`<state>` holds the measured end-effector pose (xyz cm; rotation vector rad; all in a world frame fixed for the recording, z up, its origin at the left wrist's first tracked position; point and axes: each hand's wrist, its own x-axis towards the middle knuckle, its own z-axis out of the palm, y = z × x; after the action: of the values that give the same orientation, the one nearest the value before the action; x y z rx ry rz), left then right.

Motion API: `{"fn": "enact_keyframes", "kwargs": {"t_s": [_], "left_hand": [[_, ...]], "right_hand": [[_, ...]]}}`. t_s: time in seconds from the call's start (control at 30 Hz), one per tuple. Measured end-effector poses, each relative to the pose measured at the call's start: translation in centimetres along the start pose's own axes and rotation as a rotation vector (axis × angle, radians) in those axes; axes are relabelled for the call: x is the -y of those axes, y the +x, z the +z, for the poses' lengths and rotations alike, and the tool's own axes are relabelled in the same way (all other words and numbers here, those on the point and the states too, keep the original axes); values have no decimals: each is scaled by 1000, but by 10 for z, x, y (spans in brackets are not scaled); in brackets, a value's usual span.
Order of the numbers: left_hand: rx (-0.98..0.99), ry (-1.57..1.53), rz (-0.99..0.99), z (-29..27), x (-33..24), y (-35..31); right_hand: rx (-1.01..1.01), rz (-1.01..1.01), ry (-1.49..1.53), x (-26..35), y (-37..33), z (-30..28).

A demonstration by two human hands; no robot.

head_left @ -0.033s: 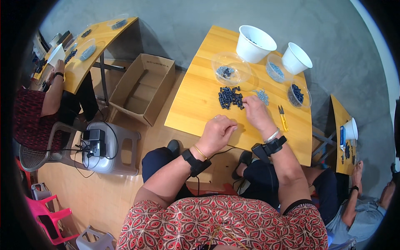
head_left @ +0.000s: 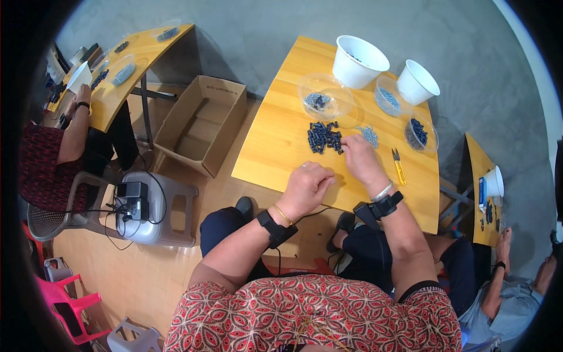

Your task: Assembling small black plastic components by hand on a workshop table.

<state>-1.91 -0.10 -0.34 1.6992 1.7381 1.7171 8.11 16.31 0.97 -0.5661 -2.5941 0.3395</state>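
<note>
My left hand point(head_left: 307, 186) is closed just over the near edge of the wooden table point(head_left: 264, 152), thumb pressed to curled fingers. Whatever it may hold is too small to make out. My right hand point(head_left: 360, 157) reaches farther in, its fingertips pinched at the right edge of a pile of short dark blue cylindrical pieces point(head_left: 324, 137). I cannot make out what is between those fingertips. Just beyond it lies a small heap of light grey-blue pieces point(head_left: 369, 136). Yellow-handled thread snips point(head_left: 399, 167) rest to the right, blades pointing away from me.
Behind the piles stand a clear bowl point(head_left: 340, 107) with mixed pieces, two white tubs point(head_left: 359, 61) and two clear tubs point(head_left: 431, 141) of parts. An open cardboard box point(head_left: 202, 126) is on the floor at left, near a grey stool point(head_left: 155, 214). People sit at tables on both sides.
</note>
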Motion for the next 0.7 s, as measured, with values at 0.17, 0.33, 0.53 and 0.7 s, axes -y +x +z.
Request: {"fn": "enact_keyframes", "kwargs": {"t_s": [0.17,0.33,0.53,0.7], "left_hand": [[64,156,111,3,0,2],[150,253,100,4,1,5],[187,329,126,10,-2,6],[190,346,144,14,-3,10]], "right_hand": [[1,1,-108,12,1,-3],[40,23,-199,14,4,-2],[100,69,-197,20,5,-4],[139,142,-137,15,12,-1]]}}
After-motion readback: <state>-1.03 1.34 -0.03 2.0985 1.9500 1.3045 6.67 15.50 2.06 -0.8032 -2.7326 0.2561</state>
